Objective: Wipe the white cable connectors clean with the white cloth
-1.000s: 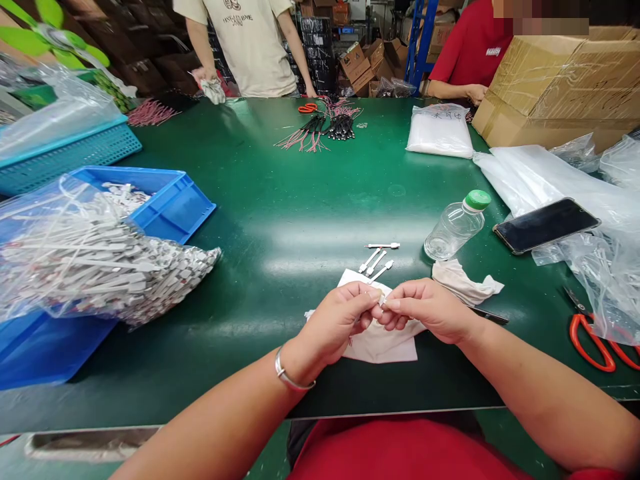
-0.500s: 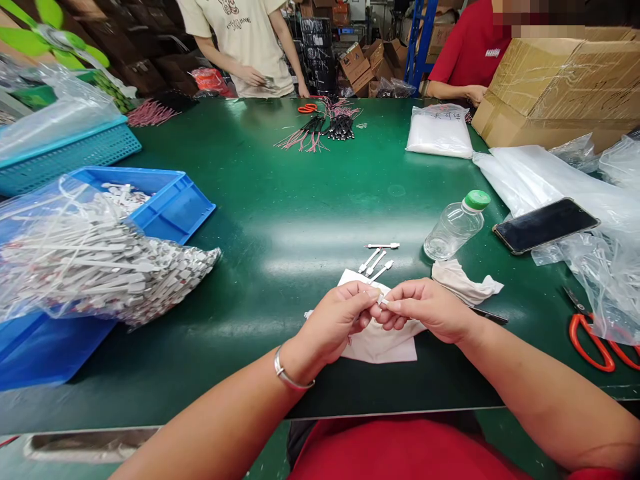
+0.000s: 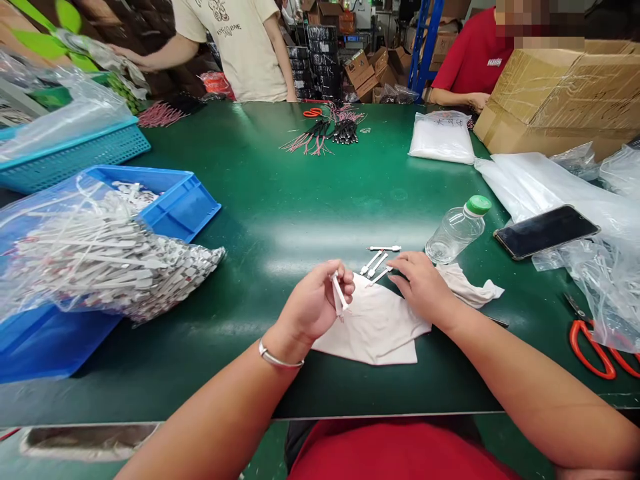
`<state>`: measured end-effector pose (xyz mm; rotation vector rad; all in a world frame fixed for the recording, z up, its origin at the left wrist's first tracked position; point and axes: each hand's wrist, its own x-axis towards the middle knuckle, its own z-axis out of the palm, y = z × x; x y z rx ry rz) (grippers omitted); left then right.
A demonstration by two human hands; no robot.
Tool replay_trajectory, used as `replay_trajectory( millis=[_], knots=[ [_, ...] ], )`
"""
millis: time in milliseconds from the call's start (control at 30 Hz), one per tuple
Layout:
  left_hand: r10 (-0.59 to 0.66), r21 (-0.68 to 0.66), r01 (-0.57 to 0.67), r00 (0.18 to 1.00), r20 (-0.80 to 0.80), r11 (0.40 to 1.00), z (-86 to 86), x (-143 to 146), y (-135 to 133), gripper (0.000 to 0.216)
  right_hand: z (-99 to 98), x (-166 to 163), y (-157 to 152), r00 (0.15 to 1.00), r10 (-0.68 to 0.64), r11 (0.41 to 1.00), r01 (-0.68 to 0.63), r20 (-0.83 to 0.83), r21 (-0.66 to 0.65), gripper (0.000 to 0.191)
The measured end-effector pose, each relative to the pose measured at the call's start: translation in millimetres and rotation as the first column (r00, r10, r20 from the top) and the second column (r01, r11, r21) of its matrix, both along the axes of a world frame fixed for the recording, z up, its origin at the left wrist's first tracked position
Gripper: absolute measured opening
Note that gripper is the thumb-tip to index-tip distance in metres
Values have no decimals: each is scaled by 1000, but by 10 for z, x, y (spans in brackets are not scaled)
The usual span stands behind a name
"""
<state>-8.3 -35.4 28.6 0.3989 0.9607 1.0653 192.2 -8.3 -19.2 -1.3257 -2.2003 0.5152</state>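
My left hand (image 3: 320, 297) is closed around a small bundle of thin white strip leads (image 3: 339, 293), their reddish wire ends pointing down. It is raised over the left side of a pale cloth (image 3: 375, 327). My right hand (image 3: 420, 283) reaches over the cloth's far right edge, thumb and forefinger apart at the blocky end of a single white strip lead (image 3: 381, 276). Whether the fingertips touch it, I cannot tell. Several more such white leads (image 3: 373, 262) lie just beyond, on the green table.
At left, a clear bag (image 3: 110, 260) full of white leads rests on blue bins (image 3: 183, 207). To the right are a bottle (image 3: 456, 230), a crumpled cloth (image 3: 467, 287), a phone (image 3: 547, 231) and orange-handled scissors (image 3: 593, 347). Two people stand across the table.
My hands, together over the cloth before, have parted. The left drew back leftward with the white leads; the right moved up to the lead at the cloth's edge. One person opposite now reaches left.
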Motion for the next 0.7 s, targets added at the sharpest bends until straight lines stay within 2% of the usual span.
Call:
replay_trajectory(
  millis=[67, 133, 200, 267, 333, 400, 467, 533, 600, 633, 700],
  knots=[
    [2, -59, -3, 1000, -14, 998, 28, -30, 28, 9, -37, -6, 69, 996, -17, 1000, 17, 91, 9, 22],
    [-12, -75, 8, 999, -48, 997, 32, -39, 37, 8, -42, -3, 103, 994, -17, 1000, 19, 110, -22, 14],
    [-38, -43, 35, 995, -91, 998, 9, -34, 33, 14, -29, 14, 110, 995, -2, 998, 8, 101, -55, 3],
    [-65, 17, 69, 984, -168, 997, -32, -26, 23, 18, -11, 40, 101, 996, 17, 996, -9, 83, -94, 6],
    [-93, 81, 125, 941, -324, 989, -77, -16, 7, 21, 12, 61, 77, 998, 25, 991, -19, 51, -132, 10],
    [-90, 166, 216, 827, -555, 962, -116, -1, -20, 20, 51, 62, 29, 1000, 24, 987, -22, 11, -161, 11],
    [-15, 286, 350, 656, -755, 892, -144, 28, -61, 23, 110, 37, -51, 989, -2, 956, -41, -146, -290, 15],
    [99, 399, 502, 522, -847, 767, -160, 68, -114, 32, 177, -6, -155, 911, -85, 858, -139, -403, -495, 21],
    [181, 453, 623, 450, -874, 638, -164, 109, -166, 33, 228, -51, -256, 774, -210, 726, -285, -597, -626, 26],
    [209, 462, 662, 427, -880, 590, -162, 124, -187, 31, 243, -68, -296, 724, -254, 682, -336, -641, -650, 27],
    [253, 466, 703, 393, -884, 537, -155, 135, -212, 29, 252, -82, -342, 680, -296, 630, -389, -671, -672, 28]
  ],
)
